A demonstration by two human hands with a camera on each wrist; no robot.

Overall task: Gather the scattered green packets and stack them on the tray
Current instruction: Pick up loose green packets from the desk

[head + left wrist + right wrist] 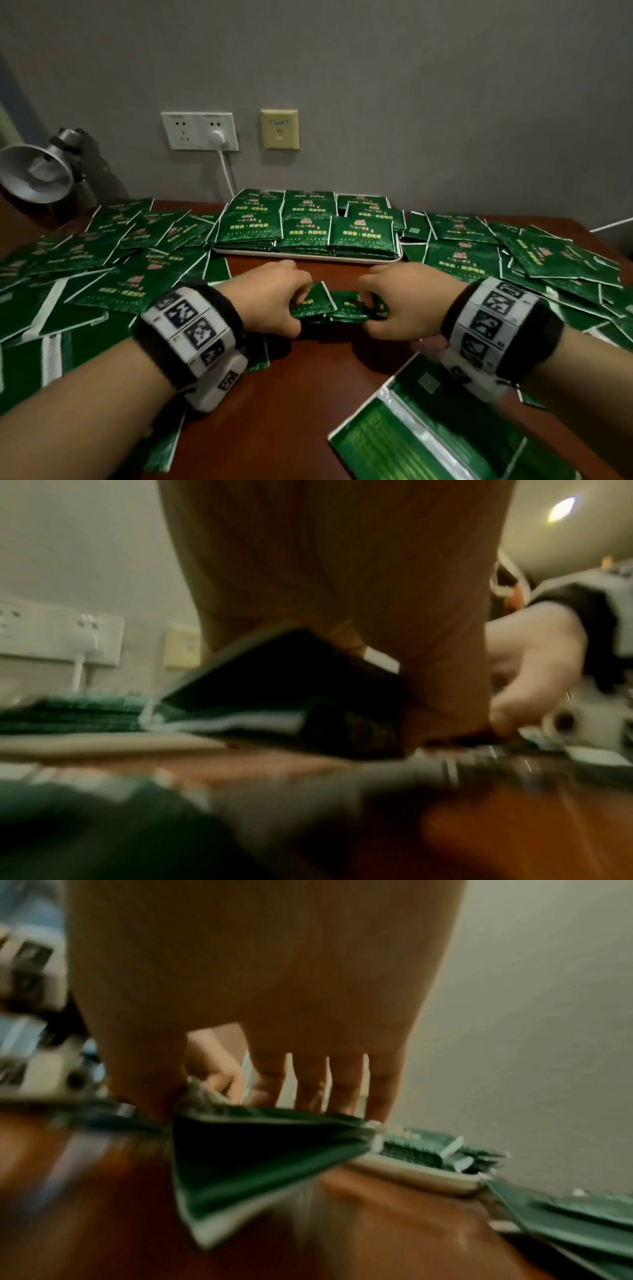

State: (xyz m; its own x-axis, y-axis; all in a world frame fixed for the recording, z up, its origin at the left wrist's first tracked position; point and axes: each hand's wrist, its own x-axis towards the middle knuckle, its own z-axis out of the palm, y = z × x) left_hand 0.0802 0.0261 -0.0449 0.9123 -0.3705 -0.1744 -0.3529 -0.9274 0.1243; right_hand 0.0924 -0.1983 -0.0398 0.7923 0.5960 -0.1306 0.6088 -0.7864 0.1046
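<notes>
Head view, and both hands are down over the reddish-brown wooden desk (308,394), working one small bundle of glossy green foil packets with white edges (329,306) between them. The left hand (270,301) has its fingers curled round the bundle's left end, thumb side toward the body; the right hand (407,305) clamps the right end the same way, so the bundle sits pinched between the two, low over the wood. In the right wrist view the fingers (311,1085) press along the top edge of the bundle (260,1153), whose packets fan apart at the near corner. The left wrist view is blurred, but the dark bundle (291,696) shows against the left hand (342,588), with the right hand (534,669) beyond it. Just ahead of both hands lies the flat cream-coloured tray (308,256), already carrying neat rows of stacked green packets (305,222). Loose green packets (113,253) lie scattered out to the left of the left hand, more out to the right of the right hand, and a few close in under the right wrist.
</notes>
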